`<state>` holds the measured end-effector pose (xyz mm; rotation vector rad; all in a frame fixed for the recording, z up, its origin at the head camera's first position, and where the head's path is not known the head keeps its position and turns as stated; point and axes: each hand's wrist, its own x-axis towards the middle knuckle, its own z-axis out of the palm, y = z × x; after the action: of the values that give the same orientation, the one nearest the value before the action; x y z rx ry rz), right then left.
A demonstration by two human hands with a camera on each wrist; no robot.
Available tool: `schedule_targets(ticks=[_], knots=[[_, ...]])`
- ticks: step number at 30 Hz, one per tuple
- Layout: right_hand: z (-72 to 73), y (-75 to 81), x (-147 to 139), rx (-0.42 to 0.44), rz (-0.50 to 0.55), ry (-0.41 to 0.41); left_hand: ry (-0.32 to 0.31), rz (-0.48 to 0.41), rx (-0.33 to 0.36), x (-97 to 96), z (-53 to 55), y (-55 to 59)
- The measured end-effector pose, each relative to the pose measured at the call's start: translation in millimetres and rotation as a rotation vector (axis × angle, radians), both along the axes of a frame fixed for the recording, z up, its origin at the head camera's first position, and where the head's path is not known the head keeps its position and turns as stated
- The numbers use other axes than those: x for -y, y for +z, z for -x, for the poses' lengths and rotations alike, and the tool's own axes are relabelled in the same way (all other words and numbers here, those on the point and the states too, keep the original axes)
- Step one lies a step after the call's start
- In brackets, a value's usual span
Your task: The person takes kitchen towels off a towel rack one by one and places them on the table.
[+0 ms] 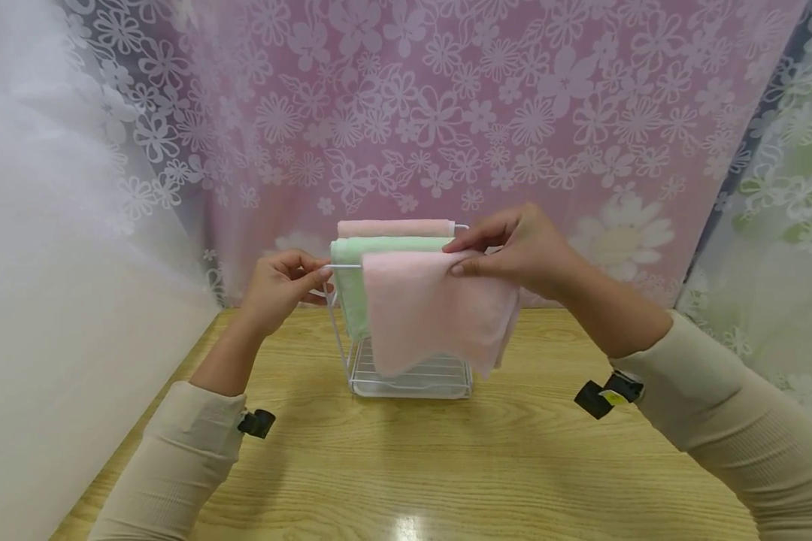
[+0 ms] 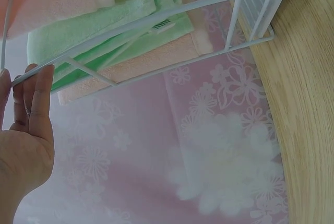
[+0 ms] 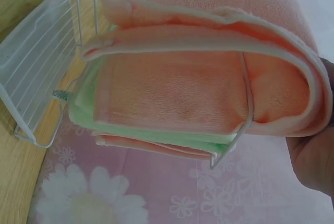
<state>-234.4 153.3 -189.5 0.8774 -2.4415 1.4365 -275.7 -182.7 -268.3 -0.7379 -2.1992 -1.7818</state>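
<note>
A white wire towel rack [image 1: 341,342] stands on the table. My left hand [image 1: 277,289] pinches its upper left corner between thumb and fingers; the left wrist view shows the fingertips against the white frame [image 2: 172,11]. With thumb and fingers, my right hand [image 1: 531,255] pinches the top fold of a pink towel [image 1: 426,315]. That towel drapes over the front bar, its right end flaring outward. In the right wrist view, the pink towel [image 3: 292,4] loops around the bar. Behind it hang a folded green towel [image 1: 352,297] and, farthest back, a peach towel [image 1: 392,228].
At the rack's base lies a white tray [image 1: 406,389] under a wire grid. The wooden table [image 1: 406,458] runs back to a pink floral curtain [image 1: 406,98]. White sheeting [image 1: 74,263] borders the left side, and a green-patterned curtain [image 1: 785,248] borders the right.
</note>
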Motion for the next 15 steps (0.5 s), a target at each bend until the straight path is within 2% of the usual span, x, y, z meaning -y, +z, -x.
schedule_targets(ticks=[9, 15], knots=[[2.9, -8.6, 1, -0.014, -0.014, 0.001, -0.022, -0.011, -0.031, 0.4, 0.1, -2.1], [6.4, -14.3, 2, -0.024, -0.016, 0.007, -0.004, -0.030, -0.065, -1.4, 0.1, -3.3]])
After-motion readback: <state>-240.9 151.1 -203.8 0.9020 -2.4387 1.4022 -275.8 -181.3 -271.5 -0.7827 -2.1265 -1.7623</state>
